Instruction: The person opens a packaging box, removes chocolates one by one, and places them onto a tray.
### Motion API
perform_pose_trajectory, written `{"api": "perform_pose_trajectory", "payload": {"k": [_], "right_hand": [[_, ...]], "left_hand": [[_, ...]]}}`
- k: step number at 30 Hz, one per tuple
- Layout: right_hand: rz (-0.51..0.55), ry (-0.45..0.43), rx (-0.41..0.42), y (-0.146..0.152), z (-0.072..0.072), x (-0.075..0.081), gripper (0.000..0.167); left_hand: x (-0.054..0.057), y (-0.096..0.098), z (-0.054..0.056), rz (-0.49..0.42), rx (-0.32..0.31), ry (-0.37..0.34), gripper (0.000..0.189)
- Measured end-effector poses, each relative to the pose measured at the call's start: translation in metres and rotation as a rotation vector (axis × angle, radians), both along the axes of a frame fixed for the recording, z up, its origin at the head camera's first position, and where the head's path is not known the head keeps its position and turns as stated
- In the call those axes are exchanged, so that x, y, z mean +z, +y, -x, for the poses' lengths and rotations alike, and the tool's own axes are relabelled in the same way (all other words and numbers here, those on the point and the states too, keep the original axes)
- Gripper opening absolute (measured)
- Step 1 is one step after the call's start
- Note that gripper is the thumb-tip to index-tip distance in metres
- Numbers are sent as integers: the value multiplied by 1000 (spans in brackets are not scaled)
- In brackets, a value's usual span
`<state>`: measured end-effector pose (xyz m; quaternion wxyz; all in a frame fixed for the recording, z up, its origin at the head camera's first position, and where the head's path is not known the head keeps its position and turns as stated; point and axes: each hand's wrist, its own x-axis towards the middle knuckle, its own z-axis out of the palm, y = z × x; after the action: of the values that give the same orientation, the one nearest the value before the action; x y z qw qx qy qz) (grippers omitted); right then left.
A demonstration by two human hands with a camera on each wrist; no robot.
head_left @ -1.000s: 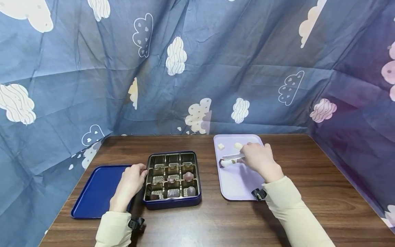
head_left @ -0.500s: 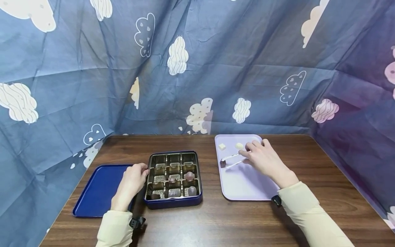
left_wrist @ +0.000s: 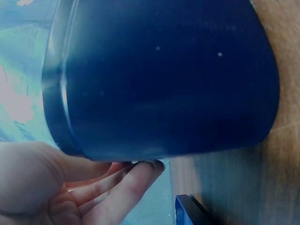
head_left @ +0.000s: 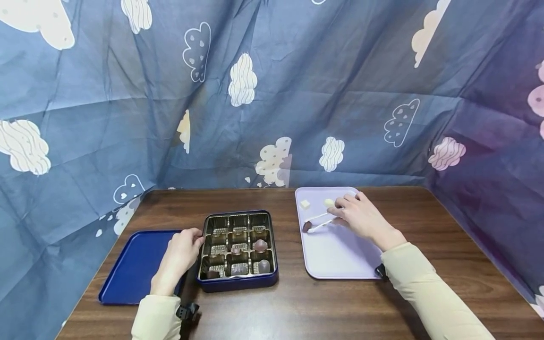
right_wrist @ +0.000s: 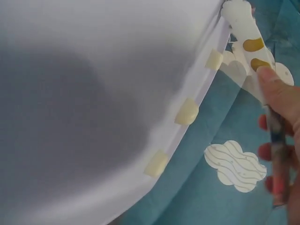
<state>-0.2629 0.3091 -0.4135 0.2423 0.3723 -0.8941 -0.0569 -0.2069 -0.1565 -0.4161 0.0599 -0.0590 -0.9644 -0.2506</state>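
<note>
Meanwhile, at lower centre, the left hand (head_left: 180,252) rests steadying the dark blue compartmented chocolate tin (head_left: 238,249); the right hand (head_left: 361,218) pinches white plastic tongs (head_left: 319,223) around 1 brown chocolate (head_left: 306,227) on the lilac tray (head_left: 335,257).

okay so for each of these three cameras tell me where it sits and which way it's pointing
Head: worn on the head, looking forward and down at the table; both hands and sleeves show.
Left wrist: on the left wrist, close over the blue lid; left hand fingers show.
Right wrist: on the right wrist, facing the lilac tray; right hand fingers show, holding tongs.
Shared: head and right wrist both show the lilac tray and the tongs.
</note>
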Motion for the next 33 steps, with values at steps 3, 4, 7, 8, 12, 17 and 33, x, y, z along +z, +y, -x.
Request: {"api": "perform_pose_trajectory", "payload": {"k": [3, 4, 7, 8, 12, 17, 33], "right_hand": [[44, -93, -80, 2, -4, 1, 28], [50, -124, -107, 2, -6, 2, 24], [48, -215, -180, 0, -11, 7, 12], [47, -249, -201, 0, -13, 9, 14], [60, -406, -298, -2, -15, 18, 24], [71, -552, -406, -6, -13, 29, 24], [-101, -709, -536, -34, 3, 62, 27]], "left_hand": [[1, 1, 0, -1, -2, -15, 21], [2, 1, 0, -1, -2, -15, 20], [2, 1, 0, -3, -3, -8, 19], [2, 1, -1, -3, -1, -7, 18], [0, 1, 0, -4, -3, -1, 17], [0, 1, 0, -7, 2, -14, 18], [1, 2, -1, -2, 6, -19, 19]]}}
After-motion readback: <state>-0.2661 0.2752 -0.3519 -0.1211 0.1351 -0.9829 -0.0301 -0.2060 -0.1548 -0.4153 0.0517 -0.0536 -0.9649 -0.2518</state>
